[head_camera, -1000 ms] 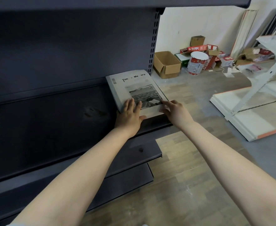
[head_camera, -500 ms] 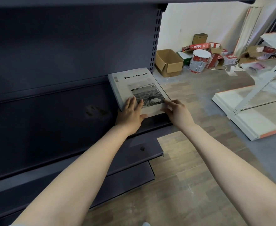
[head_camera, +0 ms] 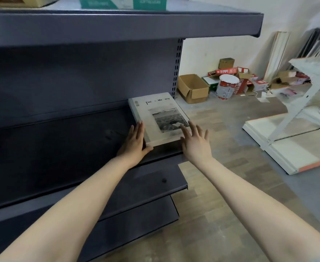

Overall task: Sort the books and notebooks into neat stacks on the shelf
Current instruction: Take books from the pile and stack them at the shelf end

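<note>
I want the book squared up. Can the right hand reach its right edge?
Probably yes: the right hand is open at the front right corner of the book, and nothing stands beside that edge.

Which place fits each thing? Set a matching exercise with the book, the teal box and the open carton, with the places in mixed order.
Things:
1 book
2 teal box
3 carton

Places:
a on the floor
b on the top shelf
c on the middle shelf

Pairs: 1-c; 2-b; 3-a
</note>
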`<state>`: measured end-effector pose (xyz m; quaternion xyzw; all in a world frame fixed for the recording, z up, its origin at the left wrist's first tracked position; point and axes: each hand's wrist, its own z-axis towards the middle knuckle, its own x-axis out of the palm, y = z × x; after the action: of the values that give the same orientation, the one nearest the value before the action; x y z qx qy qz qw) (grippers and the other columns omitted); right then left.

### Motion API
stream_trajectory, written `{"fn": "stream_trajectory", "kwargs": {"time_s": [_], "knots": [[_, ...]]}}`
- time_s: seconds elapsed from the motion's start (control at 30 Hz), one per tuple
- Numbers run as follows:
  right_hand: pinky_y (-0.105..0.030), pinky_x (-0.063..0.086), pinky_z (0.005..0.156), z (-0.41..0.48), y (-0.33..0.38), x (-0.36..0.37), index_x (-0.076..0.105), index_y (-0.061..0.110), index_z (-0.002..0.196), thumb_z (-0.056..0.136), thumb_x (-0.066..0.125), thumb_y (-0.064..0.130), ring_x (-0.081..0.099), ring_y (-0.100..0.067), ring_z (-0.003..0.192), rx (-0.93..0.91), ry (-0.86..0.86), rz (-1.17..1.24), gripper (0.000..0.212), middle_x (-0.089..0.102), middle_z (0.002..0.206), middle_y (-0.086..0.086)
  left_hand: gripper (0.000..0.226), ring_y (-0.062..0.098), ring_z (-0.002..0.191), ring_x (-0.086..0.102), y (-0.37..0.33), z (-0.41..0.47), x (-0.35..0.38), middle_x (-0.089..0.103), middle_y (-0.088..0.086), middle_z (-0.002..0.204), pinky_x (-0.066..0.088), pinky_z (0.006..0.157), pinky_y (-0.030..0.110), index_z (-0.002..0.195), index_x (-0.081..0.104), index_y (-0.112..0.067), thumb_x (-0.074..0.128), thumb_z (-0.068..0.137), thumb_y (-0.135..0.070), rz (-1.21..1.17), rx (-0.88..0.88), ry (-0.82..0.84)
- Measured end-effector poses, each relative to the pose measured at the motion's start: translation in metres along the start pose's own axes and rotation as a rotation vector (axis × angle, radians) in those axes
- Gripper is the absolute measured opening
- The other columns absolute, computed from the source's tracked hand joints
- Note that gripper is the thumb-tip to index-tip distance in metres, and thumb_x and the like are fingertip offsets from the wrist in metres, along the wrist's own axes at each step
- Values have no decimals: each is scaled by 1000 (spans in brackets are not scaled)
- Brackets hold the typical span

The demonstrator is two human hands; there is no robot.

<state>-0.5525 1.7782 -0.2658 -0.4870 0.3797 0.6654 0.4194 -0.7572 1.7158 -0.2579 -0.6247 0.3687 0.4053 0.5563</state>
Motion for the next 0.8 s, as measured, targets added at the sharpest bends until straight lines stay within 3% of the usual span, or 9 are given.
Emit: {"fn": "stream_trajectory", "kwargs": {"time_s": [0.23,0.37,0.5,0.6,0.8], "knots": [[-55,18,110,-4,61,-5,44,15,140,90,51,20,27,-40,137,-193,-21,27,50,29,151,-16,82,17,145,-13,58,-47,-31,-18,-1,157,-1,118,39,150,-13,-17,41,96,-48,147,-70,-47],[-52,12,116,-3,115,-11,36,17,143,95,43,22,18,-38,141,-342,-13,58,49,19,155,-13,76,23,146,-8,91,-82,-52,-10,0,158,3,119,44,151,-5,-20,40,96,-47,168,-108,-104],[-52,18,115,-10,175,-14,45,15,138,93,48,18,24,-41,138,-490,-35,144,45,26,152,-15,70,28,146,-1,133,-122,-76,0,1,159,5,118,44,151,4,-22,41,97,-45,175,-204,-209],[-48,14,117,-17,221,-18,42,17,140,96,44,21,21,-38,141,-607,-31,158,45,23,154,-13,68,27,146,2,164,-156,-96,5,2,159,8,118,42,151,8,-21,42,97,-43,182,-277,-274],[-44,7,119,-36,316,-31,36,18,144,98,38,23,14,-34,143,-779,-41,252,45,17,156,-10,61,35,136,30,213,-233,-138,32,14,150,32,109,43,146,31,-12,55,93,-30,221,-355,-454]]}}
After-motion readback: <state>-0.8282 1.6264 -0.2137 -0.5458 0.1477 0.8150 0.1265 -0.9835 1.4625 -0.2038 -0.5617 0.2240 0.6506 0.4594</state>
